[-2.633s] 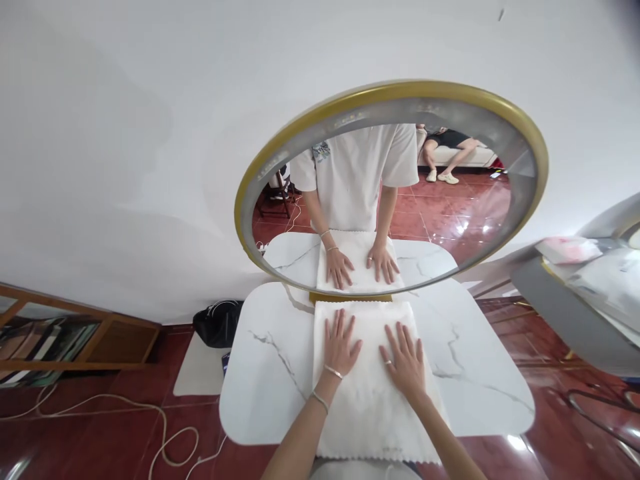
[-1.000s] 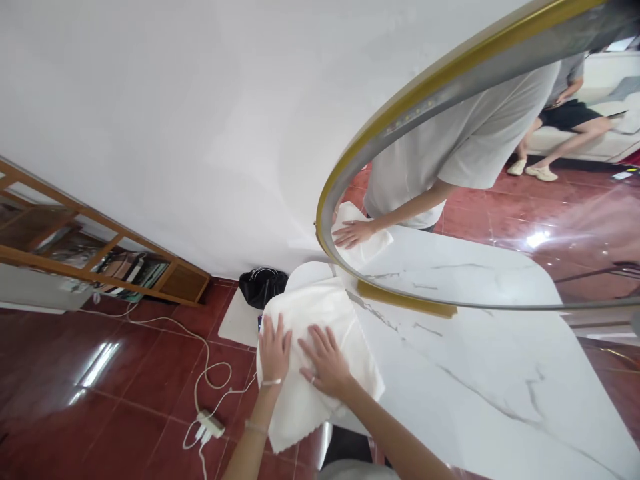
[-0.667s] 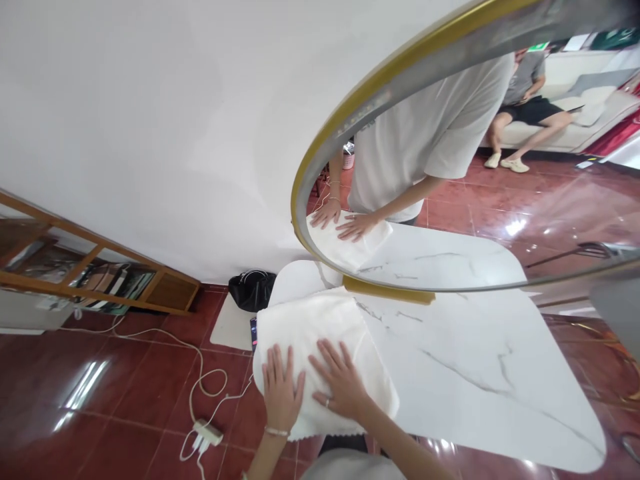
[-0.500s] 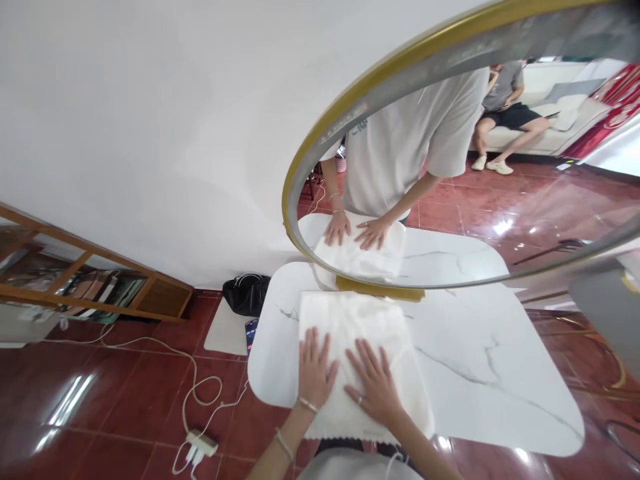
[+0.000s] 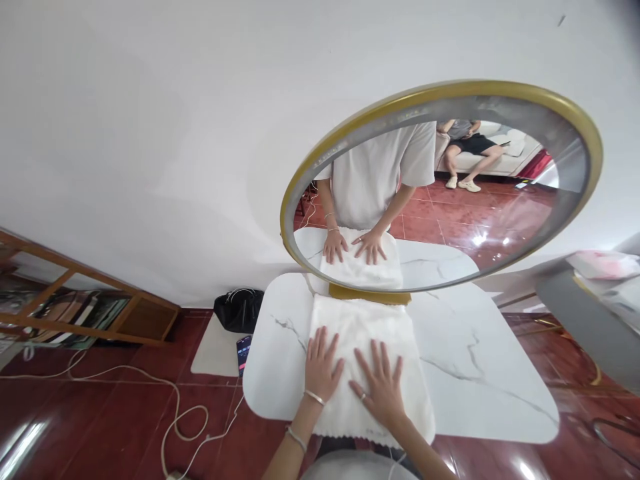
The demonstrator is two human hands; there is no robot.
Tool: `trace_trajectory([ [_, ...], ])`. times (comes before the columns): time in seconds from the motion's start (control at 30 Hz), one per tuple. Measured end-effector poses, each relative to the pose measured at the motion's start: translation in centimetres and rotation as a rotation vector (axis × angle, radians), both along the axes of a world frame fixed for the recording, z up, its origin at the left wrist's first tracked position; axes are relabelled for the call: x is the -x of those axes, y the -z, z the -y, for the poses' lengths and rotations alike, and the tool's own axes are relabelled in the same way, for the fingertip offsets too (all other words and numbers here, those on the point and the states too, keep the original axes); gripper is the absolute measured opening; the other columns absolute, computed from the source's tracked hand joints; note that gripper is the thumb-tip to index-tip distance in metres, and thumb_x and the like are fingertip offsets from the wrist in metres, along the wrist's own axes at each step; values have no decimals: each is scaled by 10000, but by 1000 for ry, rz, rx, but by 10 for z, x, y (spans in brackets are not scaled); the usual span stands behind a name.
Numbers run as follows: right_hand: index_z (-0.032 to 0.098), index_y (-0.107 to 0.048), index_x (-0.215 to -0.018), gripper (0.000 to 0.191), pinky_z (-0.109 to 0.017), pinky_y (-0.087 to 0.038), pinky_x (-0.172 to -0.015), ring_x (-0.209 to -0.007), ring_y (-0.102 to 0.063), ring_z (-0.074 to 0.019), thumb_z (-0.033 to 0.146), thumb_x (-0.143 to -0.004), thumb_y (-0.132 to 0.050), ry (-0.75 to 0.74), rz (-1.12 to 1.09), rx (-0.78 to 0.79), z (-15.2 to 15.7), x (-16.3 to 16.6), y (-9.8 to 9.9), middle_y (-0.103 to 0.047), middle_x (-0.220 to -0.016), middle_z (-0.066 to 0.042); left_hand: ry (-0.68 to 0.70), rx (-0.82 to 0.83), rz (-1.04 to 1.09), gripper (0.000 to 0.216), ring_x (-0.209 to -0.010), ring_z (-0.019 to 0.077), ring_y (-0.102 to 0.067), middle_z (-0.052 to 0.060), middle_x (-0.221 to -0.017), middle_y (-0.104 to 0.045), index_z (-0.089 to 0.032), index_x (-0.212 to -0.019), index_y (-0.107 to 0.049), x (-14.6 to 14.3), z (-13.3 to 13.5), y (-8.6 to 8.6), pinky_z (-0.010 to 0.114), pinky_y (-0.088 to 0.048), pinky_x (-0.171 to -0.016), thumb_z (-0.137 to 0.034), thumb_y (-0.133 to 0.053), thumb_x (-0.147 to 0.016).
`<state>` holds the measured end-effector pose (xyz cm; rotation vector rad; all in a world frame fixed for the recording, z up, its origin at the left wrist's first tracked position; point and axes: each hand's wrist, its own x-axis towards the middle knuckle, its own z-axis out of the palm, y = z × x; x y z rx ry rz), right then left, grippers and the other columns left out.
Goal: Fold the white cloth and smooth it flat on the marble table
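Note:
A white cloth, perhaps a towel, lies spread on the white marbled table, its scalloped edge hanging at the side nearest me. My left hand rests flat on the cloth's left part, fingers spread and pointing away from me. Flat on its right part is my right hand, fingers apart, a ring on one of them. Neither hand grips anything. Shallow wrinkles show in the cloth around the fingers.
A round gold-framed mirror stands at the table's back, reflecting me and a seated person. A phone is by the left edge. Beyond are a black bag, a wooden shelf and a cable on the floor.
The camera view has shifted, so the whole mirror now shows. The cloth lies a little farther right on the table and straighter, with both hands still flat on it.

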<state>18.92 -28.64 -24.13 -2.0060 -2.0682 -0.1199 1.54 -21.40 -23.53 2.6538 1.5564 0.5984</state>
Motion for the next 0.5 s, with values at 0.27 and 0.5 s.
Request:
trace_trajectory([
  [0.27,383,-186,-1497,714,-721,-15,-1048,-1423,-146,-423,621,-882,-458,-314,-107,83,-36,74,-5,-105,-1582,-129,-308,-18,-57,568,-1429,279,-265,102,-1560,-264,-259,-1480,-306,88,15,3,484,-297,-1115,-336,-436,-932],
  [0.5,369,-171,-1503,626,-680,-106,-1079,-1432,-178,-360,558,-941,-373,-363,-56,36,-30,49,0,-189,-1572,-93,-368,-64,19,609,-1444,303,-212,107,-1579,-199,-241,-1501,-240,62,22,13,514,-255,-1136,-323,-437,-930],
])
